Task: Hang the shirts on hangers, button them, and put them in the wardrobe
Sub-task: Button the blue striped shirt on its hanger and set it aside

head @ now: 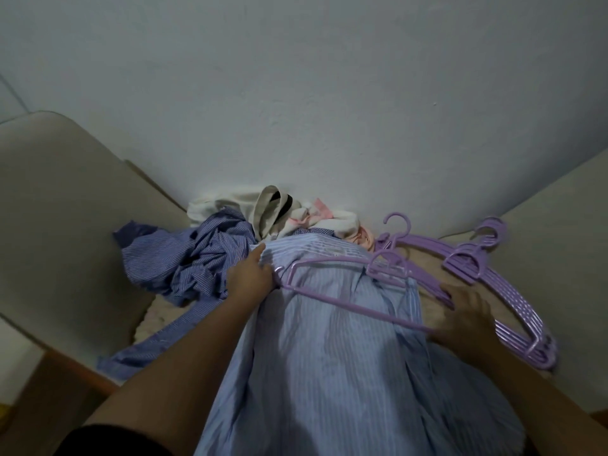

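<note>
Hanging step: left hand (250, 278) pinches the light blue shirt (329, 340); right hand (468, 315), fingers spread, steadies the purple hanger (342, 299); next, tuck it inside the shoulder.

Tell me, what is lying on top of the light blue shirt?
A purple hanger lies across the light blue shirt, with both hands at its ends. Whatever is beneath the shirt is hidden.

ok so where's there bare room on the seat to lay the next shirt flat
Little. One bare cushion strip lies between the light blue shirt and the purple hanger stack. The back is crowded with the crumpled dark striped shirt and white clothes.
</note>
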Demonstrator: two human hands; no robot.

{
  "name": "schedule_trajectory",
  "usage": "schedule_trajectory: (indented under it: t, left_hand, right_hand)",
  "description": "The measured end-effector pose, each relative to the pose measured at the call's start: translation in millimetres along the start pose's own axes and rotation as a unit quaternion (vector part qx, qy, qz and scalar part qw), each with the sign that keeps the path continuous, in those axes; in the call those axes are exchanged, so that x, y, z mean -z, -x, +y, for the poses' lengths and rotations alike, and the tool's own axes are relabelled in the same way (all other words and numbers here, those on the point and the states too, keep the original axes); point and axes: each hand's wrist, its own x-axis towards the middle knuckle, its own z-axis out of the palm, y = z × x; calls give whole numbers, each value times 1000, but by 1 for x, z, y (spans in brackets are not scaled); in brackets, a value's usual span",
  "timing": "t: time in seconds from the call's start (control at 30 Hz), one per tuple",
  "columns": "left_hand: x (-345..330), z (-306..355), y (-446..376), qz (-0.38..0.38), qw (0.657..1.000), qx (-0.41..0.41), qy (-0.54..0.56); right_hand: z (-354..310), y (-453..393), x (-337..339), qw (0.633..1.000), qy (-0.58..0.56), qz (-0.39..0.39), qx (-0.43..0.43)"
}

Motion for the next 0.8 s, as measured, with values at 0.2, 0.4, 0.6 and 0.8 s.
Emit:
schedule_trajectory:
  t: [0.2,0.4,0.6,0.8]
  left_hand:
    - [17,10,10,27,993,-69,89]
    - [45,34,28,29,983,-95,153]
    - [37,40,63,-53,905,-4,422]
    - [27,12,50,-92,792,113,592]
  right_hand:
    - [-2,-1,-6,995,86,-33,47]
    - [-43,11,11,996,44,22,80]
    - [-95,8,7,998,15,-44,45]
    - [-111,0,-12,997,-1,-66,29]
